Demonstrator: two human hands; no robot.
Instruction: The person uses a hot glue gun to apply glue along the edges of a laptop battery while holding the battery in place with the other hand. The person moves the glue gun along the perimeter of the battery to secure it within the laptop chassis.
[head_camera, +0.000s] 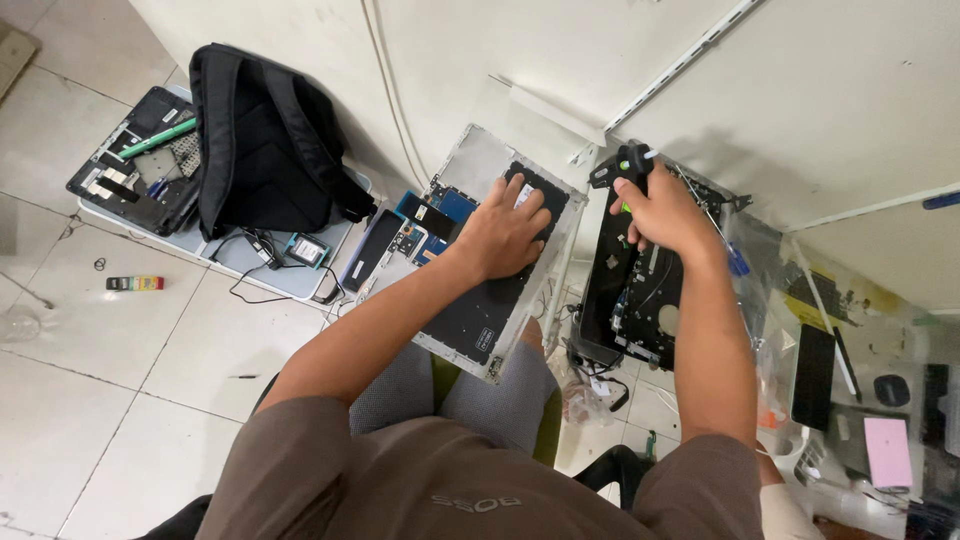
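Two hands work: left hand (503, 232) spread flat on the silver-rimmed, dark-faced laptop panel (480, 310), right hand (662, 208) gripping a black tool (625, 165).

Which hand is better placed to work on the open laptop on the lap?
Probably the left hand: it already lies flat on the open laptop. The right hand grips a black tool off to the side.

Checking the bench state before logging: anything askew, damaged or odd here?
Yes. The opened laptop base under the left hand lies tilted across the person's lap, circuit boards exposed. A second opened chassis leans by the wall below the right hand, which grips a black tool. No spill visible.
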